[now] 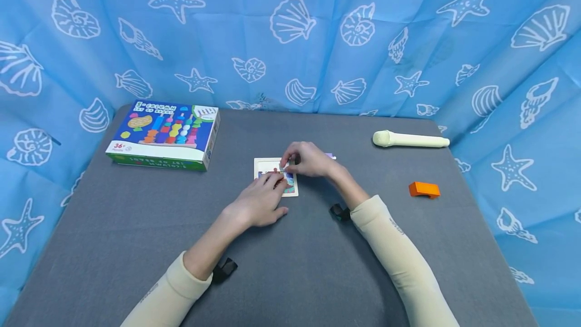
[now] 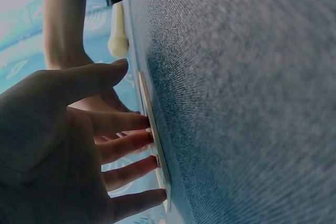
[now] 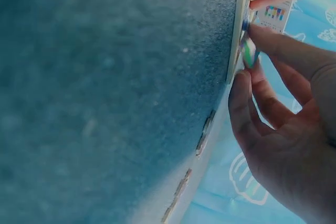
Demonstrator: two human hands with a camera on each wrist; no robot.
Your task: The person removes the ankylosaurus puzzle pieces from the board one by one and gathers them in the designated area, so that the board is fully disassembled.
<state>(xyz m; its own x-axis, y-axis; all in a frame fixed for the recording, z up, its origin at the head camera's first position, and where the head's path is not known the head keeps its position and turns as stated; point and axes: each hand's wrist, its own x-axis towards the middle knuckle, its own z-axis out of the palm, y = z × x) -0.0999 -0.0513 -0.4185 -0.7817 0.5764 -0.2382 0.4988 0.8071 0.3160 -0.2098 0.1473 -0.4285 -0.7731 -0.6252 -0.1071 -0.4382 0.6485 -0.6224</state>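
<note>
A small jigsaw puzzle board [image 1: 267,159] with a pale rim and a coloured picture lies flat near the middle of the table. My left hand [image 1: 260,202] rests its fairly straight fingertips on the board's near left part; the left wrist view shows these fingers [image 2: 128,148] touching it. From the right, my right hand [image 1: 310,159] pinches a small puzzle piece [image 3: 249,52] between thumb and fingers, tilted up at the board. Fingers hide much of the picture. Beyond the right hand, a purple piece [image 1: 329,155] is partly covered.
Two thin loose pieces, one nearer [image 3: 177,195] and one farther [image 3: 206,132], lie on the table in the right wrist view. A bead set box [image 1: 163,135] stands back left. At right are a cream toy microphone [image 1: 410,139] and an orange arched block [image 1: 424,189]. Patterned blue curtain [image 1: 290,54] surrounds the table.
</note>
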